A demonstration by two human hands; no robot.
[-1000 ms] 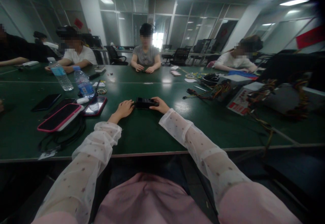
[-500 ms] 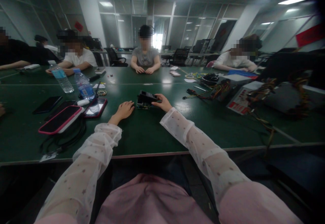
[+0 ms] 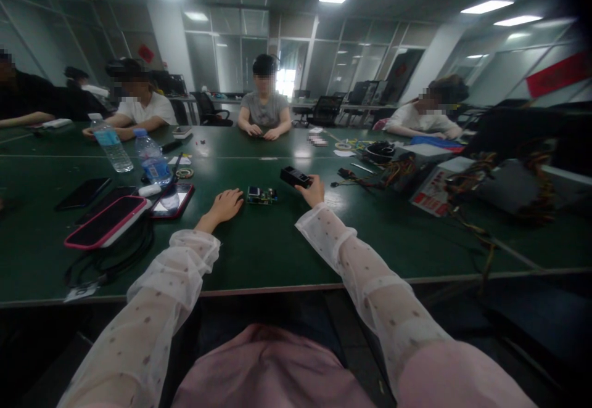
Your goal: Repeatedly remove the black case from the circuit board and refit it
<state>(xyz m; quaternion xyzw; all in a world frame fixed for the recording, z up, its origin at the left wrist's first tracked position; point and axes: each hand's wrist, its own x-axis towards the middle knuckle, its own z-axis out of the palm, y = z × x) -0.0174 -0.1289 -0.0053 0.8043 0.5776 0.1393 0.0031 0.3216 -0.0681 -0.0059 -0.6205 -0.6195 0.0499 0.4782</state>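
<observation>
A small green circuit board (image 3: 261,195) with a little screen lies on the dark green table (image 3: 259,241) in front of me. Just left of it, my left hand (image 3: 225,205) rests on the tabletop with fingers spread, holding nothing. To the right of the board, my right hand (image 3: 312,191) grips the right end of a black plastic case (image 3: 295,177). The case is apart from the board, a little behind and to its right.
Phones, one in a pink-edged case (image 3: 108,222), cables and two water bottles (image 3: 152,158) are on the left. Power supplies (image 3: 435,189) with bundled wires stand on the right. Several people sit around the table, one person (image 3: 264,109) straight across.
My right hand has moved the black case off the circuit board, to the right, uncovering the board. My left hand has stayed in about the same spot on the table.
</observation>
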